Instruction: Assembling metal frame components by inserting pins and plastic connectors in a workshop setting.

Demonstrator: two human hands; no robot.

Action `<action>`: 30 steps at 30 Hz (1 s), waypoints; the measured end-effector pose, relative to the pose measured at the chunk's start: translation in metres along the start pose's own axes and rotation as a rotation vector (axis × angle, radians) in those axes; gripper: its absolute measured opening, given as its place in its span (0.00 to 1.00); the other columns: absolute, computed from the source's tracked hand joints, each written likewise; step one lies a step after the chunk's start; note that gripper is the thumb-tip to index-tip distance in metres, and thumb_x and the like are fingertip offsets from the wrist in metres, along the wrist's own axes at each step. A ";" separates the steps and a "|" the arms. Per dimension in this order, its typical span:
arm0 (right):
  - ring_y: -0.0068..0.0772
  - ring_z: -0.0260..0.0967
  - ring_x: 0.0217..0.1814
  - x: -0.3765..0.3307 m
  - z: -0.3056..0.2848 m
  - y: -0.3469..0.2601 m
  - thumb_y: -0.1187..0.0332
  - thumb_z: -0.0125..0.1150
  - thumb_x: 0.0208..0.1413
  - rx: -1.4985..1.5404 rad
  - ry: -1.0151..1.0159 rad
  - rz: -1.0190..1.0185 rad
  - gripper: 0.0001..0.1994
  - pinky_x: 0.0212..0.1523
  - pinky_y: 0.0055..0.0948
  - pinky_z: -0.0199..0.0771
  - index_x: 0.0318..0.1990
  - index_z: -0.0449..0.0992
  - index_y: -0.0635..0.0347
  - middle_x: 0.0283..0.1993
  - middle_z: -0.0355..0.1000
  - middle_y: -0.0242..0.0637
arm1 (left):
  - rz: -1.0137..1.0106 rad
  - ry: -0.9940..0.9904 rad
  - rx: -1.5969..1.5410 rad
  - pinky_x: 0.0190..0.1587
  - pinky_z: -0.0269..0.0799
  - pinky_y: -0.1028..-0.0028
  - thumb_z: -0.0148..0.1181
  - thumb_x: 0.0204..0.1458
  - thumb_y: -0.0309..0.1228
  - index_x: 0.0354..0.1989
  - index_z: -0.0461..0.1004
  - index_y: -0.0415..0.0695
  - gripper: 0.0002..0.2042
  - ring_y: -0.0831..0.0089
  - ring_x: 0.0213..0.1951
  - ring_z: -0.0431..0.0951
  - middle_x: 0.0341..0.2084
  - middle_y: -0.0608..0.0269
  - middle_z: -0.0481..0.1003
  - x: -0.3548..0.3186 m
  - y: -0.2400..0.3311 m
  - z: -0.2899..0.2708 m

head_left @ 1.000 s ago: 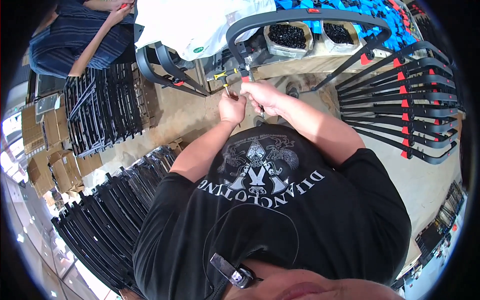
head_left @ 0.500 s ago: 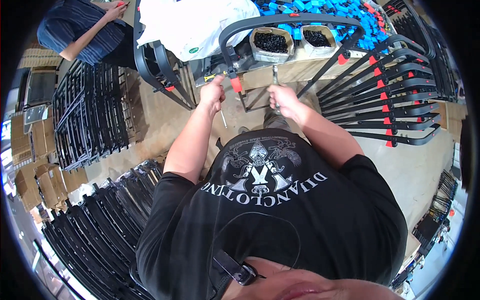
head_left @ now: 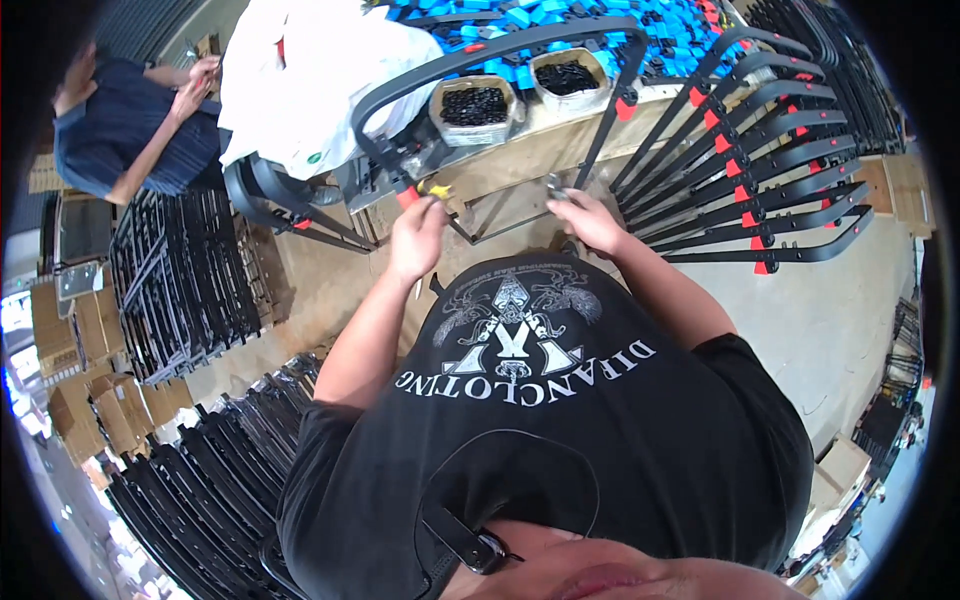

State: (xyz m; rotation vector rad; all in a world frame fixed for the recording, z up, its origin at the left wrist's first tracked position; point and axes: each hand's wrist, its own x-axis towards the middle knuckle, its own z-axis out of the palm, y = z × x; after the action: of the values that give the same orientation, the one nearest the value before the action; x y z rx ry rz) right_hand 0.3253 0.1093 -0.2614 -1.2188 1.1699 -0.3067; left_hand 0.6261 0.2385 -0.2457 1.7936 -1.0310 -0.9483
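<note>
Black U-shaped metal tube frame (head_left: pixel 520 45) on wooden counter (head_left: pixel 520 155), arch up, legs toward hands; left hand (head_left: pixel 418 235) fingers closed at red-capped leg end, right hand (head_left: pixel 590 220) fingers pinching small metal part.

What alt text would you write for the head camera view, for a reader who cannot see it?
Seen from above, a person in a black shirt reaches both hands to a black curved metal frame on a wooden workbench: left hand by a red clip, right hand holding a small metal part. Similar frames are stacked around.
</note>
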 end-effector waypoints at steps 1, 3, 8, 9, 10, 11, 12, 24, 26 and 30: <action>0.22 0.63 0.26 -0.001 0.002 -0.018 0.43 0.65 0.57 0.057 -0.021 -0.022 0.23 0.27 0.24 0.63 0.42 0.76 0.56 0.28 0.68 0.28 | 0.036 -0.097 0.000 0.40 0.73 0.70 0.51 0.64 0.32 0.42 0.76 0.33 0.14 0.70 0.34 0.78 0.28 0.57 0.79 0.014 0.029 0.022; 0.23 0.62 0.25 0.005 -0.004 -0.042 0.43 0.63 0.58 0.225 -0.105 -0.010 0.23 0.26 0.25 0.63 0.41 0.76 0.56 0.27 0.68 0.28 | 0.079 -0.196 0.054 0.39 0.75 0.67 0.51 0.64 0.31 0.44 0.75 0.33 0.12 0.69 0.33 0.80 0.27 0.56 0.78 0.036 0.087 0.079; 0.25 0.64 0.20 0.038 -0.068 -0.057 0.46 0.53 0.66 0.706 -0.067 0.057 0.21 0.21 0.26 0.62 0.38 0.78 0.57 0.23 0.69 0.29 | 0.231 -0.375 0.068 0.37 0.77 0.62 0.53 0.63 0.35 0.49 0.74 0.33 0.15 0.58 0.30 0.83 0.30 0.45 0.80 0.063 0.151 0.194; 0.24 0.68 0.22 0.047 -0.094 -0.047 0.49 0.52 0.67 0.655 0.028 0.045 0.20 0.22 0.26 0.64 0.39 0.78 0.57 0.26 0.74 0.31 | 0.226 -0.389 0.081 0.37 0.77 0.62 0.53 0.63 0.35 0.49 0.74 0.33 0.15 0.58 0.30 0.83 0.30 0.45 0.80 0.067 0.154 0.205; 0.24 0.70 0.28 0.044 -0.116 -0.051 0.51 0.51 0.67 0.648 -0.005 0.021 0.18 0.26 0.27 0.67 0.45 0.78 0.57 0.32 0.75 0.30 | 0.215 -0.287 0.171 0.38 0.77 0.62 0.53 0.64 0.35 0.49 0.74 0.33 0.16 0.57 0.31 0.83 0.31 0.44 0.81 0.070 0.158 0.213; 0.24 0.72 0.33 0.039 -0.133 -0.053 0.53 0.51 0.68 0.645 -0.031 -0.002 0.18 0.30 0.27 0.69 0.50 0.78 0.56 0.37 0.76 0.28 | 0.207 -0.192 0.261 0.39 0.77 0.63 0.54 0.64 0.36 0.48 0.75 0.33 0.16 0.56 0.33 0.84 0.31 0.44 0.81 0.073 0.165 0.219; 0.24 0.72 0.34 0.044 -0.147 -0.048 0.56 0.51 0.67 0.589 -0.026 -0.003 0.18 0.32 0.27 0.71 0.54 0.77 0.57 0.39 0.77 0.29 | 0.168 -0.196 0.303 0.40 0.77 0.65 0.53 0.65 0.37 0.46 0.76 0.33 0.17 0.62 0.35 0.84 0.32 0.48 0.82 0.082 0.174 0.228; 0.58 0.77 0.48 0.104 -0.241 -0.012 0.56 0.57 0.61 -0.226 0.458 -0.306 0.21 0.48 0.44 0.73 0.50 0.74 0.68 0.39 0.78 0.56 | -0.175 -0.187 -0.136 0.26 0.75 0.70 0.48 0.67 0.29 0.63 0.61 0.31 0.20 0.71 0.22 0.77 0.31 0.55 0.79 0.156 0.153 0.315; 0.54 0.77 0.46 0.110 -0.256 -0.033 0.55 0.57 0.61 -0.149 0.463 -0.317 0.21 0.47 0.42 0.73 0.48 0.74 0.68 0.39 0.79 0.54 | -0.214 -0.188 -0.155 0.24 0.74 0.70 0.49 0.66 0.29 0.69 0.52 0.35 0.25 0.72 0.21 0.75 0.31 0.56 0.78 0.163 0.159 0.317; 0.26 0.67 0.32 0.146 -0.270 -0.036 0.57 0.59 0.63 0.255 0.371 -0.269 0.16 0.36 0.30 0.68 0.43 0.76 0.64 0.32 0.74 0.32 | -0.333 -0.224 -0.203 0.21 0.73 0.72 0.51 0.64 0.27 0.76 0.44 0.42 0.34 0.73 0.19 0.72 0.33 0.55 0.76 0.180 0.180 0.329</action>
State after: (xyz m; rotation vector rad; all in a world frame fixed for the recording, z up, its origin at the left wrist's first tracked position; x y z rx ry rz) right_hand 0.1808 -0.1638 -0.2786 -1.1199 1.2347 -0.8881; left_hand 0.3534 -0.0749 -0.2362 1.7451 -0.7465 -1.4318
